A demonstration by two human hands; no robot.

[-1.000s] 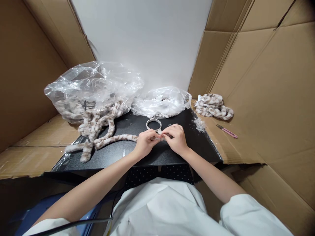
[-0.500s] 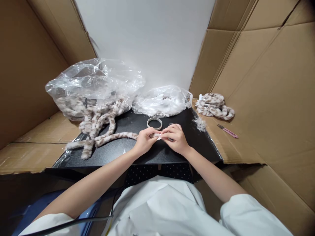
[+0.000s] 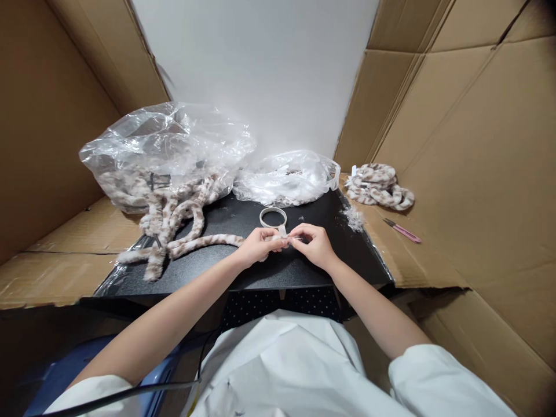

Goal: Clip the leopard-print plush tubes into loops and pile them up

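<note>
My left hand (image 3: 257,245) is closed around the end of a long furry strip (image 3: 211,240), cream with brown spots, which runs off to the left across the black table. A small white tab (image 3: 282,231) stands up at the strip's end, between my two hands. My right hand (image 3: 313,244) pinches at that same end, thumb and fingertips together; the exact bit in its grip is too small to make out. Just beyond the hands lies a narrow roll of tape (image 3: 273,209).
More furry strips spill from a clear plastic bag (image 3: 174,133) at the left. A second clear bag (image 3: 286,179) lies at the back. To the right are a furry bundle (image 3: 376,185), pink thread snips (image 3: 402,230) and fluff (image 3: 354,219). Cardboard walls (image 3: 469,150) flank the table (image 3: 269,278).
My right hand's fingers have shifted at the strip's end and now pinch just right of it. The white tab has turned upright. My left hand keeps its hold.
</note>
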